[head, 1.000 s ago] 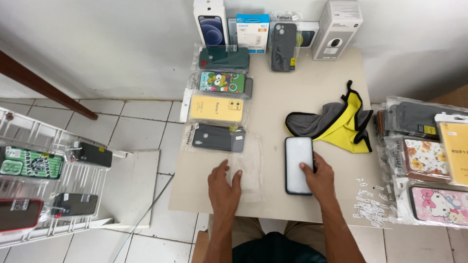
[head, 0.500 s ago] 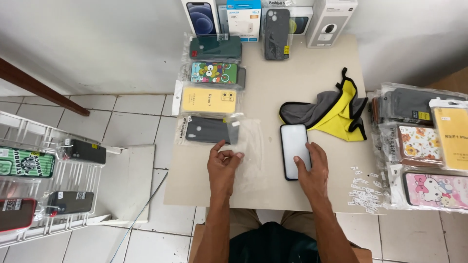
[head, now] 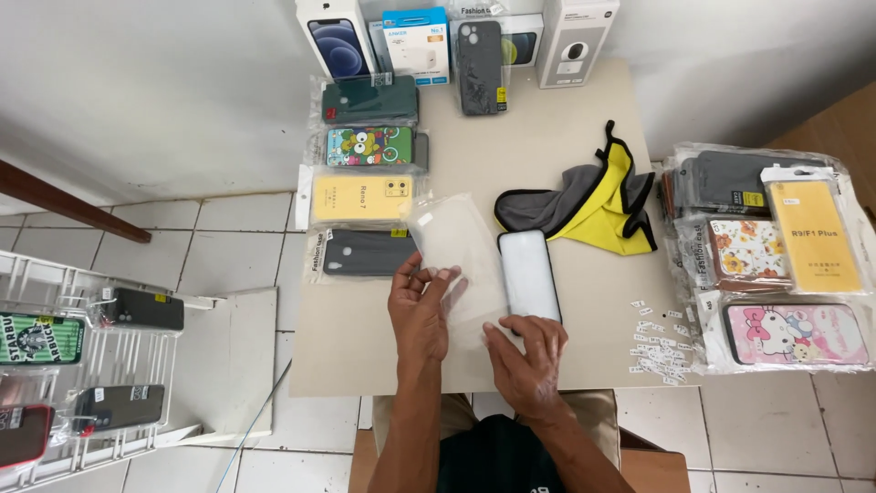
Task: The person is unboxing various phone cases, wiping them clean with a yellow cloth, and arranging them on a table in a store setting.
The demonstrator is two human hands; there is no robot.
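Both hands (head: 474, 333) on clear plastic sleeve (head: 456, 251), perhaps pinching, beside phone (head: 529, 274).

A small phone-accessory shop or stall, seen from above. A beige square table (head: 584, 110) stands on a white tiled floor against a white wall. Along its left edge lies a column of phone cases in clear plastic sleeves: a dark green one (head: 370, 99), a cartoon-printed green one (head: 369, 145), a plain yellow one (head: 361, 198) and a black one (head: 365, 253). Boxed phones and gadget cartons (head: 415, 41) line the wall. At right sits a heap of packaged patterned cases (head: 771, 246). A white wire display rack (head: 64, 365) on the floor carries more cases. Tiny white price stickers (head: 659, 342) scatter the tabletop.
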